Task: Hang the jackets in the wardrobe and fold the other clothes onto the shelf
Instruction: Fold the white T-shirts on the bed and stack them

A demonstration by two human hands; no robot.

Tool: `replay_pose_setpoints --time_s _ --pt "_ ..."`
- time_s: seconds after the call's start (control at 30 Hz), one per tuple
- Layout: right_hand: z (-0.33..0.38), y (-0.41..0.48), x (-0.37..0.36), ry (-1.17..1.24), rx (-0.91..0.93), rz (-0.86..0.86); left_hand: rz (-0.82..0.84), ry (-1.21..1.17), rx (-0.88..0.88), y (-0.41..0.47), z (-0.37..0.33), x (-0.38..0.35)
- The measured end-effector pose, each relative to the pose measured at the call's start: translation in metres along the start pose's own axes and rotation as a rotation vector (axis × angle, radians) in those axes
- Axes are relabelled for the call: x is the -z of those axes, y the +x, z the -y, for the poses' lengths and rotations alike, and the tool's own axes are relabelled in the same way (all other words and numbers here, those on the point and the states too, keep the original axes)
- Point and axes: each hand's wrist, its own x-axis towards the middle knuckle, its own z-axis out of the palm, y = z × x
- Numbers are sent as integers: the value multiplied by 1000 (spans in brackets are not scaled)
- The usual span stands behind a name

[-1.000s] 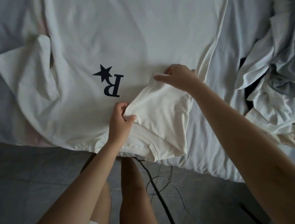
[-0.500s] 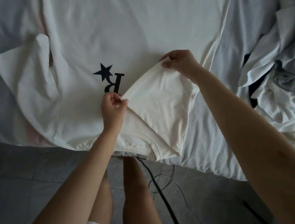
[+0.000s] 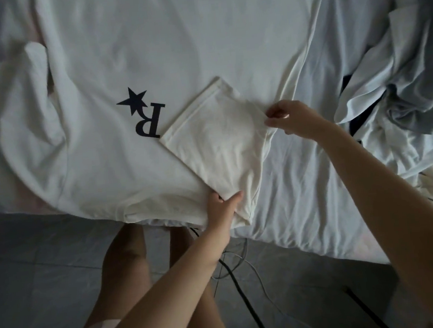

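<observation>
Grey tiled floor (image 3: 36, 271) below, pale-sheeted bed (image 3: 304, 195) above; white T-shirt (image 3: 174, 49) lies flat on bed, sleeve (image 3: 216, 143) folded onto its front. Left hand (image 3: 222, 210) pinches sleeve's near corner at bed edge, right hand (image 3: 292, 120) pinches its right edge. Clothes heap (image 3: 399, 82) far right on bed.

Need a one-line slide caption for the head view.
Left hand and right hand pinch a folded-in sleeve of a white T-shirt spread on the bed.

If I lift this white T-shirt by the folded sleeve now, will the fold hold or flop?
Probably flops: the white T-shirt looks thin and lies in soft wrinkles, so the folded sleeve would likely fall open. Likely light: the left hand and right hand hold it by mere pinches.
</observation>
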Motion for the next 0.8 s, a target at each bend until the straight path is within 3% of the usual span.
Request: replay_pose_setpoints --time_s 0.1,0.2,0.47,0.67,0.73,0.8 --pt "-8 2 -7 27 31 97 125 -95 97 -5 13 -11" --pt "-18 4 -11 20 53 71 184 -70 113 -6 20 -21" --pt "-59 5 -9 112 49 -80 -43 72 19 1 45 -47" --pt "-56 3 -7 76 8 -103 -1 137 -64 -2 55 -42" --pt "-46 3 -1 -11 -61 -41 -32 115 -68 -9 50 -42" --pt "-24 5 10 -237 -144 166 -122 123 -102 -15 34 -34"
